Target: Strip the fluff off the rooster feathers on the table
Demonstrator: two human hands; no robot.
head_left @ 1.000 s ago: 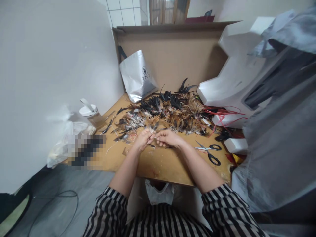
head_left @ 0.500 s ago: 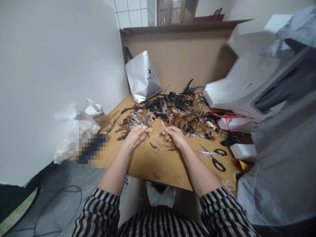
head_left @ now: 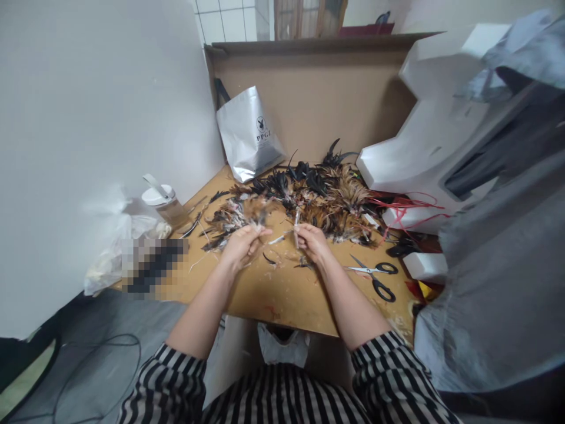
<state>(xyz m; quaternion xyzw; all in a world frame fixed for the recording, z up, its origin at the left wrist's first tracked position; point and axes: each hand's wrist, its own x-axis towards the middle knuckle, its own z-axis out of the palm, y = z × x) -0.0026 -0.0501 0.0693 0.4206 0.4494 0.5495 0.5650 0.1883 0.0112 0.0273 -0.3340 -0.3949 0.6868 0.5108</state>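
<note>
Pinching feathers [head_left: 257, 209], the left hand [head_left: 242, 246] is before a silver bag [head_left: 247, 138], contents hidden.

top [head_left: 282, 391]: black, pale stripes | sleeves [head_left: 165, 377]: striped | forearms [head_left: 205, 312]: bare | fingers [head_left: 304, 232]: ungloved

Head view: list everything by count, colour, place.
feathers: many, brown and black, centre
tote bag: one, silver, back
lidded container: one, white lid, left
plastic bag: one, whitish, left
scissors: one, black handles, right
strings: several, red, right
table: one, tan, centre
cardboard: one, brown, back
bulky object: one, white, right
cloth: uncertain, grey, right
cable: uncertain, dark, lower left
tiles: several, white, top
left hand: one, bare, centre, holding feather tuft
right hand: one, bare, centre, holding pale strip
sleeves: two, black striped, bottom
</note>
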